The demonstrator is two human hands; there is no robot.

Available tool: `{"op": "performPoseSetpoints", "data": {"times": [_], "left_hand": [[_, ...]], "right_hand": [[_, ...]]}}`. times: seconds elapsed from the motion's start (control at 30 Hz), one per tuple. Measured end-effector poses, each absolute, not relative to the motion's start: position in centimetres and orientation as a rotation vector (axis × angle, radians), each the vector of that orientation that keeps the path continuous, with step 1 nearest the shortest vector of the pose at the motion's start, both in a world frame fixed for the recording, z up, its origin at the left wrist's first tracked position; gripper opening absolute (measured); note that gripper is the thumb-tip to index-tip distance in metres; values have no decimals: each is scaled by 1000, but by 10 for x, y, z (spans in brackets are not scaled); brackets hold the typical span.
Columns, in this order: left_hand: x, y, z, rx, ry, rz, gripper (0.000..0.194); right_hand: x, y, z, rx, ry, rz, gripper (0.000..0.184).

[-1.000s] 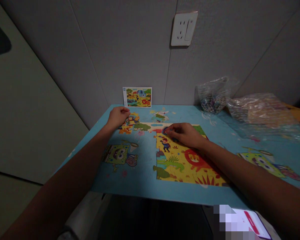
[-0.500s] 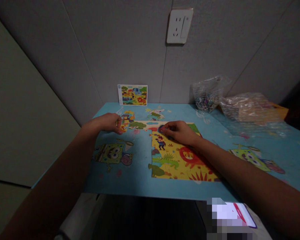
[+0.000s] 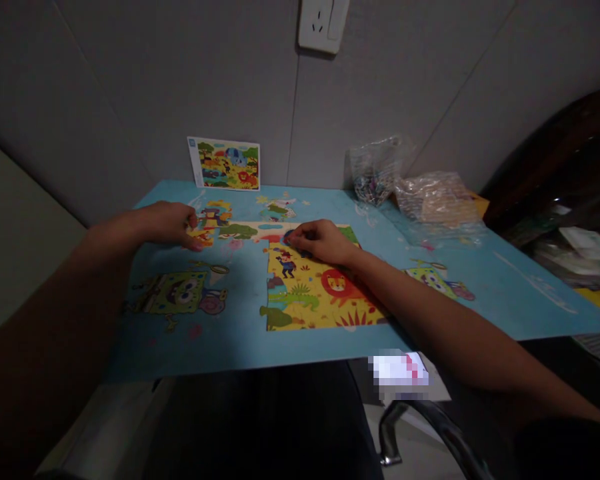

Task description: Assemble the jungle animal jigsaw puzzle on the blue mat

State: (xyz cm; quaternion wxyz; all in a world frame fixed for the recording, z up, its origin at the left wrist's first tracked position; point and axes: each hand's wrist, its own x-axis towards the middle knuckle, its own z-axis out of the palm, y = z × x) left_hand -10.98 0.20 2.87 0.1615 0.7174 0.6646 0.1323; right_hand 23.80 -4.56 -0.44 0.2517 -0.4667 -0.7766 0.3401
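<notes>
A partly assembled jigsaw puzzle [image 3: 310,300] with a lion, a crocodile and a walking figure lies on the blue table. My right hand [image 3: 323,241] rests on its upper part, thumb and fingers pinched on a small blue puzzle piece [image 3: 289,235]. At the far left end of the joined top strip [image 3: 239,231], my left hand [image 3: 173,223] curls its thumb and finger around the edge of a yellow-orange puzzle piece [image 3: 201,237]; its grip is partly hidden. Above that piece is a section with a blue-purple animal [image 3: 213,215].
A picture card [image 3: 227,165] of the whole scene leans on the wall. Two clear plastic bags [image 3: 375,170] lie at the back right. Cartoon figures are printed on the blue tabletop [image 3: 240,347]. A lit phone [image 3: 400,369] is below the front edge, and a wall socket [image 3: 323,27] is above.
The camera view has turned to the right, so everything sits further left. My left thumb and finger have spread apart around the strip's left end. My right hand stays on the same spot.
</notes>
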Motion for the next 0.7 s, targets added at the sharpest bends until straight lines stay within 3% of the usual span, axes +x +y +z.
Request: {"op": "performPoseSetpoints", "data": {"times": [0.1, 0.17, 0.43, 0.7], "left_hand": [[-112, 5, 27, 2200, 1958, -132, 42], [-114, 7, 27, 2241, 1960, -230, 44], [-110, 3, 33, 2218, 2077, -218, 61], [-108, -4, 34, 2191, 1918, -111, 44]], "right_hand": [[238, -46, -5, -1263, -2118, 935, 39], [238, -46, -5, -1253, -2127, 931, 39], [238, -45, -5, -1257, -2138, 916, 39], [237, -45, -4, -1256, -2141, 910, 37]]}}
